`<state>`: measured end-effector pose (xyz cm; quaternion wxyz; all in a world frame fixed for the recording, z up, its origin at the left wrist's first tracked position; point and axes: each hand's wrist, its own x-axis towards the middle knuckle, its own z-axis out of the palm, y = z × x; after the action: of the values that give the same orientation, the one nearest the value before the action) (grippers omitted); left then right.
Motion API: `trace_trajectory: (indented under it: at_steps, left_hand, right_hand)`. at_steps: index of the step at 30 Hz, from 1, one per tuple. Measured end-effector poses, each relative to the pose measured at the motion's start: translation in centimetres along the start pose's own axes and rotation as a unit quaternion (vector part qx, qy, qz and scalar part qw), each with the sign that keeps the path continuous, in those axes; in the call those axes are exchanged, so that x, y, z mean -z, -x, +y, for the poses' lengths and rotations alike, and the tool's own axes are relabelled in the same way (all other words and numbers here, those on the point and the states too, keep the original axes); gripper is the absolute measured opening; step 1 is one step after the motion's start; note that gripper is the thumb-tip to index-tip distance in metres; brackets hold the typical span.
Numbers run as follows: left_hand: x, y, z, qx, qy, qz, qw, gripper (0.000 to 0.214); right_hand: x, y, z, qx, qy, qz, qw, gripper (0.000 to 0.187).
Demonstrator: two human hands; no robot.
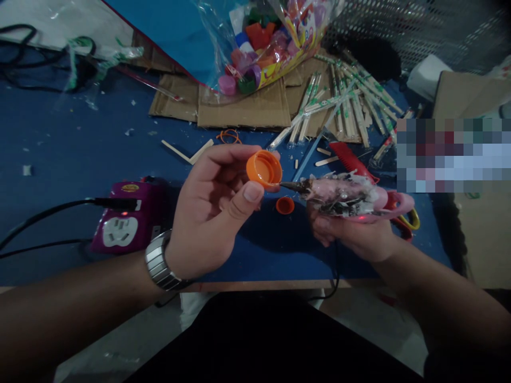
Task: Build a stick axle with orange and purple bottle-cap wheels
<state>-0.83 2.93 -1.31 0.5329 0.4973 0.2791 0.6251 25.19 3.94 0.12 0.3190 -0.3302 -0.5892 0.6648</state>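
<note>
My left hand (pixel 217 202) pinches an orange bottle cap (pixel 264 168) between thumb and fingers, its hollow side turned up toward me. Wrapped around a pink hot glue gun (pixel 347 194), my right hand (pixel 351 231) points the dark nozzle left, at the cap's lower right rim. Nozzle and rim look to be touching or very close. Ragged, dirty residue covers the gun's front, and a small red light glows on its side. On the blue table (pixel 259 239) below the nozzle lies a second, smaller orange cap (pixel 285 205).
A purple power adapter (pixel 128 215) with plugged cables sits left. Behind lie cardboard pieces (pixel 243 109), a clear bag of colourful caps (pixel 267 48) and several wrapped chopsticks (pixel 339 101). A red-handled cutter (pixel 351 158) and scissor handles (pixel 411 221) are at the right.
</note>
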Motion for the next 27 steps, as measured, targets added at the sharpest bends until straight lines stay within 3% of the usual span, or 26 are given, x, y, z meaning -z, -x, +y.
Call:
trace_trajectory:
  at_steps: [23, 27]
  left_hand:
    - [0.03, 0.15, -0.27, -0.023, -0.012, 0.005, 1.000, 0.031]
    - [0.07, 0.17, -0.20, -0.016, -0.020, 0.007, 1.000, 0.031]
  right_hand:
    - [0.33, 0.32, 0.64, -0.009, 0.009, 0.016, 1.000, 0.034]
    - [0.24, 0.15, 0.58, -0.008, -0.008, 0.019, 1.000, 0.029]
